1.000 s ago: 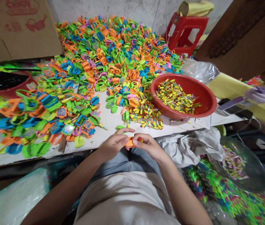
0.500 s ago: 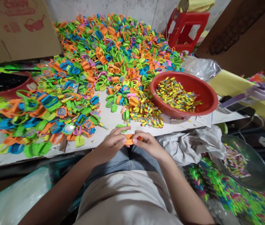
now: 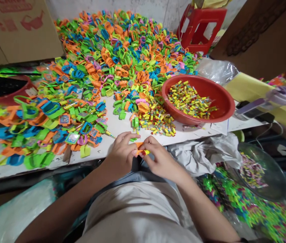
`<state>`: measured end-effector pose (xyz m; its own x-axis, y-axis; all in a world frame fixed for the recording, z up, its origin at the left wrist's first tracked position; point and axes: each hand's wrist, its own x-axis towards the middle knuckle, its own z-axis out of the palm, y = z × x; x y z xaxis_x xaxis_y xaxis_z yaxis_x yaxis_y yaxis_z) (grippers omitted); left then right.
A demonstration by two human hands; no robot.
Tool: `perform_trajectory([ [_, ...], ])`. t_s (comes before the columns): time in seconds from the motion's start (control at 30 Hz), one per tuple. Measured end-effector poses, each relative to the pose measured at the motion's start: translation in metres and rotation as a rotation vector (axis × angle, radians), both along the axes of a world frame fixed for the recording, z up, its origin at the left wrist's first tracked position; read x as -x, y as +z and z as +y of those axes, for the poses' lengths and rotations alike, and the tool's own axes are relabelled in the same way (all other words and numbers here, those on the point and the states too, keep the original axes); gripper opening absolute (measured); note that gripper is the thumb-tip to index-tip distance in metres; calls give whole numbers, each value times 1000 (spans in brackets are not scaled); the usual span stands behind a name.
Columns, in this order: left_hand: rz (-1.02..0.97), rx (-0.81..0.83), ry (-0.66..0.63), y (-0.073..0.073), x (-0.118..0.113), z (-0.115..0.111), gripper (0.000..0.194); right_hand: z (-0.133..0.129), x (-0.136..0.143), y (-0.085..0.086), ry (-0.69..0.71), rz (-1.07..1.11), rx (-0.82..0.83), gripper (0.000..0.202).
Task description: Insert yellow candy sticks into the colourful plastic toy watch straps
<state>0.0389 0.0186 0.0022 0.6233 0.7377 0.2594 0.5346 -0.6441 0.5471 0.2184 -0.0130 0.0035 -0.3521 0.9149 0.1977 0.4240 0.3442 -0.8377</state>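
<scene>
Just past the table's front edge, above my lap, my left hand (image 3: 122, 152) pinches an orange plastic toy watch (image 3: 139, 145). My right hand (image 3: 158, 156) grips a small yellow candy tube (image 3: 145, 152) with a red end, held against the watch's near side. Fingers of both hands cover much of the watch, so I cannot tell whether the tube is inside it. Ahead of my hands lies a loose pile of yellow candy tubes (image 3: 158, 118). A heap of colourful toy watches (image 3: 64, 118), some with tubes among them, lies to the left.
A red basin (image 3: 224, 116) holding more candy tubes stands at the right. Behind it, a large mound of toy watches (image 3: 125, 50) reaches the wall. A cardboard box (image 3: 21, 37) is at back left, a red stool (image 3: 203, 30) at back right. Crumpled white paper (image 3: 196, 157) hangs by the front edge.
My right hand has turned and brought the candy tube from beside my fingers to the near side of the orange watch. My left fingers have curled in more.
</scene>
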Motion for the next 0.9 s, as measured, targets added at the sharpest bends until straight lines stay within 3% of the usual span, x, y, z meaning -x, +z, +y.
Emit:
perform_trajectory([
  [0.3, -93, 199, -8, -2, 0, 2, 35, 7, 1, -8, 81, 191, 4, 18],
  [0.5, -192, 337, -168, 6, 4, 2, 57, 6, -1, -12, 118, 237, 75, 10],
  [0.63, -210, 425, -201, 7, 7, 0, 63, 3, 0, -11, 139, 193, 111, 11],
  [0.77, -167, 351, -171, 2, 13, -3, 60, -6, 4, -2, 152, 138, 81, 13],
  [0.9, -115, 218, -118, 0, 16, -7, 45, -14, 9, 6, 63, -27, 29, 27],
])
